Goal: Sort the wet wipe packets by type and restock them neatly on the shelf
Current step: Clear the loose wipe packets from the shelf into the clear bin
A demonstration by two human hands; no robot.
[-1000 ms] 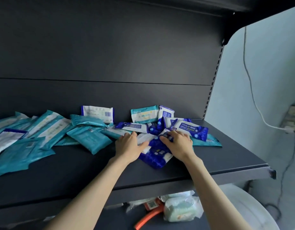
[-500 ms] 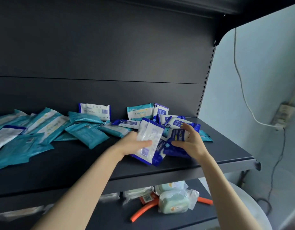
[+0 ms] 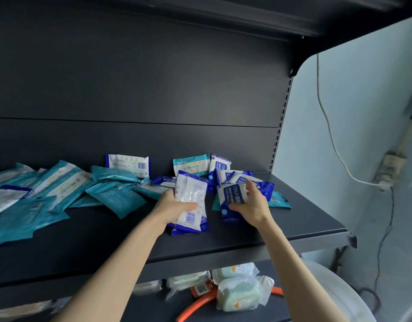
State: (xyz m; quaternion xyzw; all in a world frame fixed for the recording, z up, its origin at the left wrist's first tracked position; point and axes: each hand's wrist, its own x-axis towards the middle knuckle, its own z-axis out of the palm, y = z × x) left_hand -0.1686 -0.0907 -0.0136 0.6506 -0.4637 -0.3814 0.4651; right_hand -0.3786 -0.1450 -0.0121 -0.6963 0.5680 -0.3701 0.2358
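Observation:
My left hand [image 3: 171, 209] grips a small stack of blue-and-white wipe packets [image 3: 191, 201], stood on end on the dark shelf [image 3: 258, 231], white backs toward me. My right hand [image 3: 252, 205] holds another blue-and-white packet [image 3: 231, 197] marked 75%, upright just to the right. Behind them lies a loose heap of more blue packets [image 3: 226, 173]. Several teal packets [image 3: 116, 196] are scattered over the shelf's left half. One teal-and-white packet [image 3: 191, 162] and one white packet with a barcode [image 3: 128, 163] lean against the back wall.
A teal packet [image 3: 279, 201] lies flat behind my right hand near the shelf's right end. The lower shelf holds wrapped pale green packs [image 3: 240, 296] and an orange tube [image 3: 195, 306]. A white cable [image 3: 328, 126] and socket hang on the right wall. A white round object [image 3: 339, 296] sits below right.
Both hands lifted blue packets off the flat pile and stood them upright. The left hand's stack and the right hand's packet have drawn slightly apart.

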